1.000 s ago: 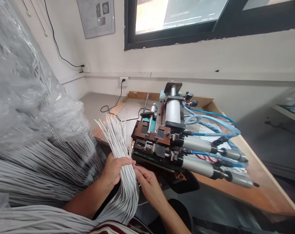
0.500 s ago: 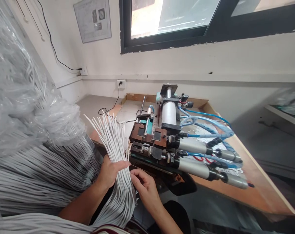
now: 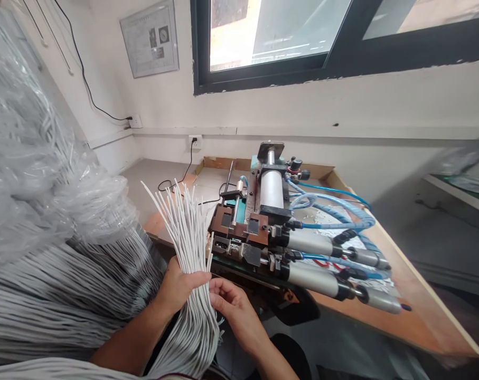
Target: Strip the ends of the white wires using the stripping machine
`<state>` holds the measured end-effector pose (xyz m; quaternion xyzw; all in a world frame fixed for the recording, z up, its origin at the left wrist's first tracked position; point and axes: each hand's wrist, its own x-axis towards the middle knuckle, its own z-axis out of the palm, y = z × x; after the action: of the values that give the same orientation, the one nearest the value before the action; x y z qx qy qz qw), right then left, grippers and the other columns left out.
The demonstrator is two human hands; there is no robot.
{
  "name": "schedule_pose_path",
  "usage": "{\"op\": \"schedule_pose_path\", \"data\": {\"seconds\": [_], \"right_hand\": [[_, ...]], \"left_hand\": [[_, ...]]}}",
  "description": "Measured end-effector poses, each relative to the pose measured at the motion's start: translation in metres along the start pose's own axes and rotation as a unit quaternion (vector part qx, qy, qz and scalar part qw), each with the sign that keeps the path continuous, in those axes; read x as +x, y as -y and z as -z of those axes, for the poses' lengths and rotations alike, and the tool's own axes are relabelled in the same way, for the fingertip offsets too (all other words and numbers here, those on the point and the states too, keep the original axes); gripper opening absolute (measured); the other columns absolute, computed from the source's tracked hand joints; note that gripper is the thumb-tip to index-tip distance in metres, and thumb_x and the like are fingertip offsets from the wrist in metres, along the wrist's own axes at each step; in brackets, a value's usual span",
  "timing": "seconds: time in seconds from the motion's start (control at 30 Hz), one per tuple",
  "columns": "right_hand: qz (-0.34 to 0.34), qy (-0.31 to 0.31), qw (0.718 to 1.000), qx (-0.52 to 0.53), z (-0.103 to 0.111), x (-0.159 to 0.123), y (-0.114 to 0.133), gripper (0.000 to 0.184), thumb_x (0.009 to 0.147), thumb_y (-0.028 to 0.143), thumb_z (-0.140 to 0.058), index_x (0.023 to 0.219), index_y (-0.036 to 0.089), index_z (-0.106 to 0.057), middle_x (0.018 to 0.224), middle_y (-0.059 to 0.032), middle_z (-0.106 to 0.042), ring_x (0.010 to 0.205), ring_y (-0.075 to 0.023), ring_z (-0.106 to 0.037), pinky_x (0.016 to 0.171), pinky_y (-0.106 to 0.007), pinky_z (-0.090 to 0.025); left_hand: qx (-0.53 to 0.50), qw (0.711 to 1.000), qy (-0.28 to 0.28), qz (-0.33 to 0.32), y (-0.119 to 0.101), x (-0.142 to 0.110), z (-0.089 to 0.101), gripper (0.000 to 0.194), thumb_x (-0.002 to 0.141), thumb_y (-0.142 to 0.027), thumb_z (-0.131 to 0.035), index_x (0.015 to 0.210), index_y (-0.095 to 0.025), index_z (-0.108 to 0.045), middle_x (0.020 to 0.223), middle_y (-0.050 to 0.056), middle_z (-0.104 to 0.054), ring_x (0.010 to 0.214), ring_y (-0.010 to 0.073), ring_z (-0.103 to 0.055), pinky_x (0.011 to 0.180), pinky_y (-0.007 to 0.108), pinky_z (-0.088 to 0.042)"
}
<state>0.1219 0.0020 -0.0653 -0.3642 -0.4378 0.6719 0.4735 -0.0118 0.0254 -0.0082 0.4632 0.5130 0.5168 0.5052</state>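
Note:
A thick bundle of thin white-grey cables [image 3: 188, 232] stands upright in my left hand [image 3: 178, 287], which is wrapped round it with the thumb across the front. The loose ends fan out above the fist, and the lengths below curve down towards my lap. At the bundle's right edge, my right hand [image 3: 235, 309] has thumb and forefinger pinched together on a cable at the side; the exact grip is partly hidden. Just beyond the hands is a pneumatic machine [image 3: 259, 232] with brown and black clamping blocks and silver cylinders. A few cable ends on the right lie close to its front.
On the left, piles of grey cables [image 3: 65, 295] lie under clear plastic wrapping [image 3: 57, 184]. Blue air hoses [image 3: 342, 211] loop over white scraps on the wooden-edged table [image 3: 429, 316]. A black power cord [image 3: 190, 163] runs to a wall socket behind.
The cable ends at the bundle's right side have shifted slightly, and my right fingers have moved a little against the edge. My left hand keeps its hold. The view has tilted slightly.

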Motion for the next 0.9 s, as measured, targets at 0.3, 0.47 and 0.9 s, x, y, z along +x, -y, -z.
{"op": "schedule_pose_path", "data": {"seconds": [0.3,0.47,0.9], "right_hand": [[-0.005,0.015,0.999,0.029,0.004,-0.001,-0.002,0.021,0.062,0.035,-0.070,0.064,0.016,-0.060,0.058,0.0030,-0.049,0.056,-0.0112,-0.041,0.056,-0.022,-0.033],[-0.008,0.053,0.997,0.063,0.007,0.000,0.001,0.020,0.066,0.035,-0.067,0.068,0.016,-0.060,0.062,0.0021,-0.051,0.060,-0.0114,-0.042,0.060,-0.023,-0.033],[0.019,-0.050,0.999,0.007,-0.001,0.005,-0.004,0.026,0.067,0.041,-0.064,0.070,0.016,-0.062,0.052,0.0038,-0.045,0.048,-0.0088,-0.035,0.047,-0.021,-0.029]], "left_hand": [[0.059,0.996,0.062,-0.033,-0.006,0.001,0.004,0.016,0.053,-0.010,-0.065,0.068,-0.015,-0.064,0.061,-0.001,-0.059,0.058,0.0143,-0.050,0.057,0.024,-0.039],[0.052,0.994,0.083,-0.042,-0.002,0.003,0.006,0.014,0.055,-0.010,-0.065,0.068,-0.015,-0.063,0.061,-0.002,-0.059,0.058,0.0140,-0.050,0.055,0.024,-0.039],[-0.056,0.995,0.083,-0.002,-0.001,0.014,0.008,0.019,0.056,-0.010,-0.068,0.074,-0.015,-0.064,0.062,-0.001,-0.061,0.058,0.0137,-0.053,0.058,0.026,-0.042]]}}
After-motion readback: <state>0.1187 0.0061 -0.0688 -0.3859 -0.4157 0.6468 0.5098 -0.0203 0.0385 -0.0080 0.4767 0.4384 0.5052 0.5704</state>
